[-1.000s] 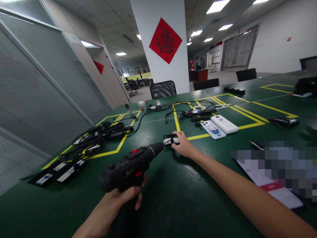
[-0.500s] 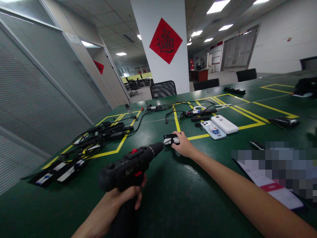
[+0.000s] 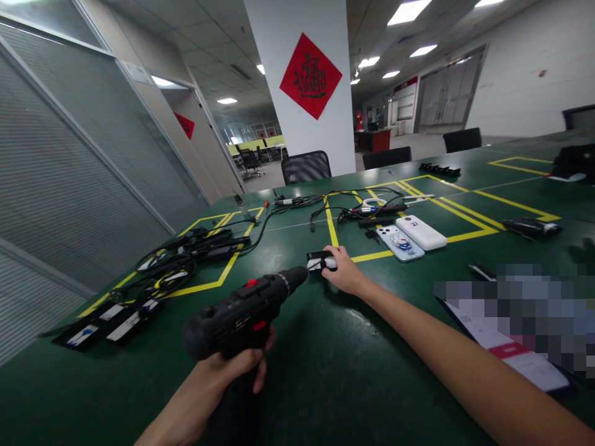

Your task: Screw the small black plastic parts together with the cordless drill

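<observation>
My left hand is wrapped around the grip of a black cordless drill with red buttons. The drill points away and to the right, its chuck close to a small black-and-white block on the green table. A thin bit seems to reach the block's near face; whether it touches, I cannot tell. My right hand grips the block from the right, its fingers over the top and side. Part of the block is hidden under those fingers.
On the left lie bundled black cables and black strips with white labels. To the right are a patterned phone, a white power bank and a pen-like tool with cable. A sheet of paper lies at the right front.
</observation>
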`<action>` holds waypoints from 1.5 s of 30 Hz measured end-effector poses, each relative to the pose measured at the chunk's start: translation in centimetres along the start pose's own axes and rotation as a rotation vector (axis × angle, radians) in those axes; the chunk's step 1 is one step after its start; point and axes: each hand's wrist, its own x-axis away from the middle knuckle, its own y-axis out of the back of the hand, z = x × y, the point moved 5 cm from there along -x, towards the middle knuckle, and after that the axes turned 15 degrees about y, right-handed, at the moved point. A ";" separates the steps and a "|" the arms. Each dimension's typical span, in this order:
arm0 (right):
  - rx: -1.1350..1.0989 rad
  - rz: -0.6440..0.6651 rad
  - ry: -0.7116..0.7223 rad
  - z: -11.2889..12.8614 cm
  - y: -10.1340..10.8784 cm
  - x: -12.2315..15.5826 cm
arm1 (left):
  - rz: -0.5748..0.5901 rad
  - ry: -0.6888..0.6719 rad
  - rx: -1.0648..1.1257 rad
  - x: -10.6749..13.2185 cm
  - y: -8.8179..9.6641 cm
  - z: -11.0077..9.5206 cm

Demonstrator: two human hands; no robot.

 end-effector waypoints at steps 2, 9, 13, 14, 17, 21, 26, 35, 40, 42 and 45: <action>0.001 0.000 0.004 0.1 0.0 0.0 | -0.010 0.003 0.005 0.0 0.1 0.1; 0.003 -0.002 0.007 0.2 0.1 0.0 | 0.016 0.005 0.000 -0.2 0.3 0.4; 0.003 0.003 0.008 0.1 0.1 0.0 | 0.019 0.028 -0.014 -0.1 0.3 0.3; 0.004 0.001 0.011 0.0 0.0 0.0 | 0.010 0.032 -0.019 -0.1 0.3 0.3; 0.009 -0.012 0.020 -0.1 0.0 0.0 | -0.013 0.031 -0.032 -0.1 0.2 0.2; 0.005 -0.009 0.023 -0.3 -0.2 -0.1 | -0.018 0.007 -0.019 -0.1 0.1 0.2; -0.004 0.000 0.016 -0.3 -0.1 0.0 | -0.019 0.018 -0.008 -0.1 0.2 0.2; -0.020 0.005 0.018 -0.1 0.1 -0.1 | -0.038 0.047 -0.020 -0.1 0.3 0.3; -0.031 0.013 0.019 -0.2 0.2 -0.1 | -0.017 0.052 -0.038 -0.2 0.4 0.4; -0.044 0.017 0.023 -0.1 0.2 -0.1 | -0.009 0.059 -0.050 -0.2 0.3 0.3; -0.046 0.013 0.025 -0.2 0.2 -0.2 | -0.012 0.056 -0.069 0.0 0.2 0.1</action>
